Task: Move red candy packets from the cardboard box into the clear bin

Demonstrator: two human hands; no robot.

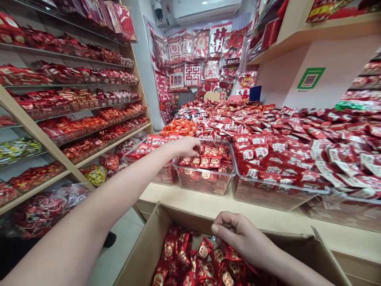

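My left hand reaches across to a clear plastic bin and hovers at its left side. Its fingers curl down beside the rows of red-wrapped candies with gold print; whatever they hold is hidden. Below, my right hand is inside an open cardboard box, its thumb and fingers drawn together just above a heap of loose red-wrapped candies. A small shiny bit shows under the thumb, too small to name.
More clear bins of red packets stand along the pale counter, one left and two right. Behind them spreads a wide heap of red packets. Stocked shelves line the left; an overhanging shelf juts out at upper right.
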